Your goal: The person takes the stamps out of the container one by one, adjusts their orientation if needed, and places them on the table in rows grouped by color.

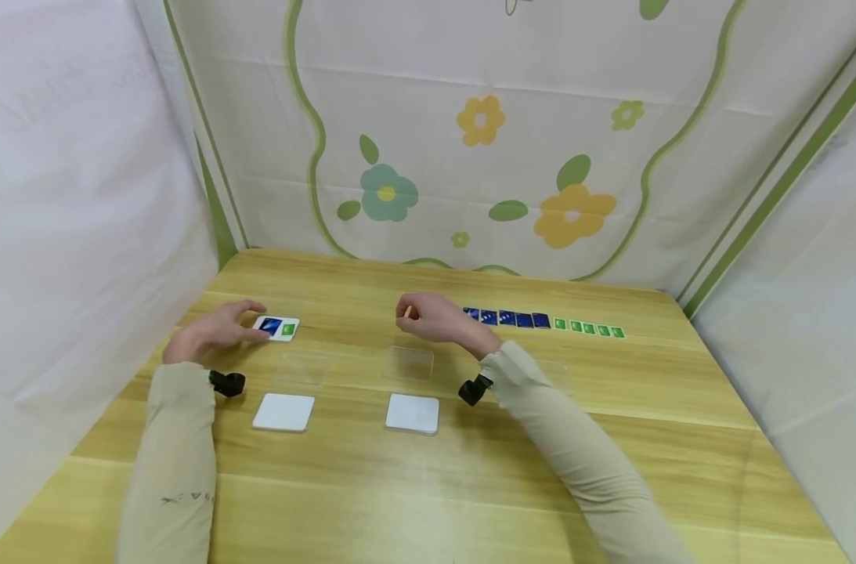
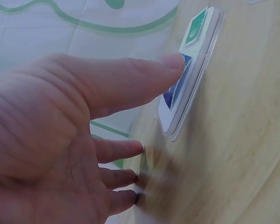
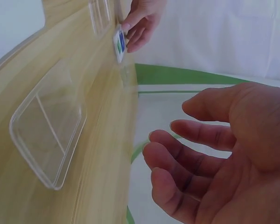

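Observation:
On the table's left side lies a white rounded card (image 1: 279, 330) bearing a blue picture and a green one. Beneath it the left wrist view shows a clear layer. The thumb of my left hand (image 1: 219, 327) touches the blue picture (image 2: 181, 86), its other visible fingers spread beyond the card's edge, fingertips near the tabletop. My right hand (image 1: 435, 317) hovers over the middle of the table, fingers loosely bent, nothing between them. Right of it runs a row of small blue pieces (image 1: 507, 318), then small green pieces (image 1: 588, 328). Clear rounded plates (image 1: 409, 363) lie nearer me.
Two white rounded cards, a left one (image 1: 283, 412) and a right one (image 1: 412, 413), lie toward the front; the right one looks stacked. Another clear plate (image 1: 301, 368) is at left. Flowered white cloth (image 1: 428, 157) walls the table's back and sides.

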### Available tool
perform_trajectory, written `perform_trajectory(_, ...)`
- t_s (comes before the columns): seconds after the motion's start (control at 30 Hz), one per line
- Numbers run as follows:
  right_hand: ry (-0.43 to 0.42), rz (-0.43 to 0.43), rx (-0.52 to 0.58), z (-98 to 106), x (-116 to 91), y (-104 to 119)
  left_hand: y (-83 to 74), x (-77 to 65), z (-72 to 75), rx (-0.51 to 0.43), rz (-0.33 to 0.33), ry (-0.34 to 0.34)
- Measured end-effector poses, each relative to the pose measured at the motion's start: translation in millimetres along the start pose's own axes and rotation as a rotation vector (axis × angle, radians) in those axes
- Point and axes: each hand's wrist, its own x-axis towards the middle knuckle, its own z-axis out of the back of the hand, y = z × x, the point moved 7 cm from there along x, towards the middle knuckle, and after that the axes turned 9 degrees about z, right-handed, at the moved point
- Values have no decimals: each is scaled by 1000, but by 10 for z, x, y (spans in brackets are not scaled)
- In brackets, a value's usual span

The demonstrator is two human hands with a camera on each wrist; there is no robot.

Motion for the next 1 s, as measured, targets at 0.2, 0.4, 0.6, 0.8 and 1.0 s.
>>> perform_trajectory(0.2,10,23,-10,-55,87,133,15,-5,-8,-3,-19,-8)
perform_trajectory(0.4,27,37,-17,-157,203,183,43,3,-20,-10,-15,4)
perform_trajectory(0.6,18,34,-9,-246,300,200,45,-5,-17,-4,-14,8)
perform_trajectory(0.8,-4,26,27,-292,375,245,47,7,-20,17,-11,4)
perform_trajectory(1.0,-26,25,38,-340,455,270,5,46,-40,22,-16,2)
